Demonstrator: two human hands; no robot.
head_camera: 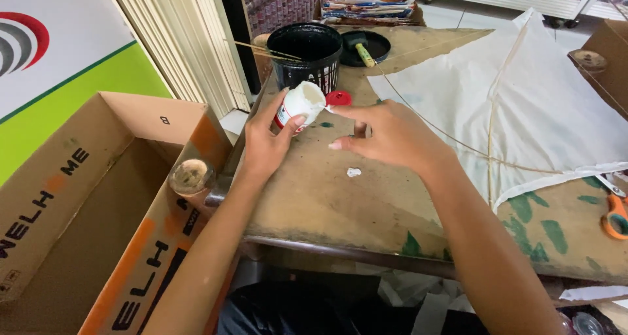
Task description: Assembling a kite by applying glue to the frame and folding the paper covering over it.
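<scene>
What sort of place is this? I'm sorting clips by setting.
Probably a small kite-making workbench in a shop: a white paper kite with thin sticks, a black paint tub, and a glue bottle in the left hand.

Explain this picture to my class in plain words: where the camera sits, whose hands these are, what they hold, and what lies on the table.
There is one view only, from a camera worn on a person's head, looking down at their own bare hands. The left hand holds a small white bottle tilted on its side, in a closed grip. The right hand hovers beside the bottle's red cap, fingers loosely curled; whether it touches the cap is hard to tell. Below lies a worn wooden table with a small white blob on it. Further back stands a black tub. To the right lies a white paper kite with thin sticks, and orange-handled scissors. A cardboard box sits on the left.
</scene>
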